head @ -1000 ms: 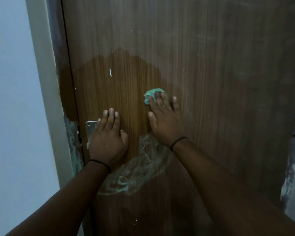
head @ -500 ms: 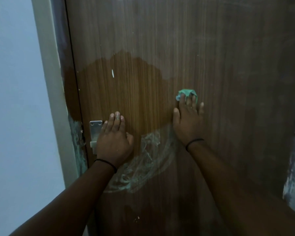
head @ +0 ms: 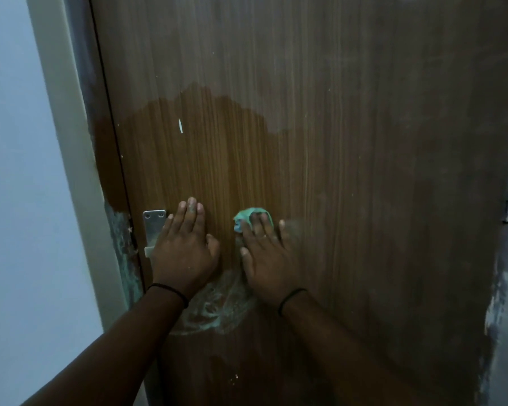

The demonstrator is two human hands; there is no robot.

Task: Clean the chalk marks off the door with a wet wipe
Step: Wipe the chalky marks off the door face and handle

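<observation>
The crumpled green wet wipe [head: 252, 219] sits a little below the middle of the frame, flattened against the brown wood-grain door [head: 349, 142] under the fingertips of the right hand [head: 266, 259]. Only its upper edge and left corner show past the fingers; the rest is covered. That hand lies flat, fingers straight and slightly spread, pressing the wipe to the panel rather than pinching it.

Judging by the surface, the job looks partly done. A darker, damp-looking patch [head: 203, 159] spreads across the centre left of the frame above both hands, and there the grain shows cleanly apart from one small white fleck [head: 180, 126]. Directly below the hands, in the lower centre, a swirl of whitish-green chalk smear [head: 214, 309] remains, touching the heel of the right hand and well below the wipe itself. A pale dusty haze also covers the upper and right parts of the door, so those areas probably need passes too. More chalky residue [head: 121, 244] clings to the door's edge at the left, near the frame.

The left hand [head: 185, 250] rests open on the door just left of the wipe, fingers straight and close together, seemingly bracing. Its little-finger side overlaps a small silver metal latch plate [head: 152, 227]. A pale door frame [head: 68, 142] and light blue-grey wall [head: 18, 200] fill the left of the picture.
</observation>
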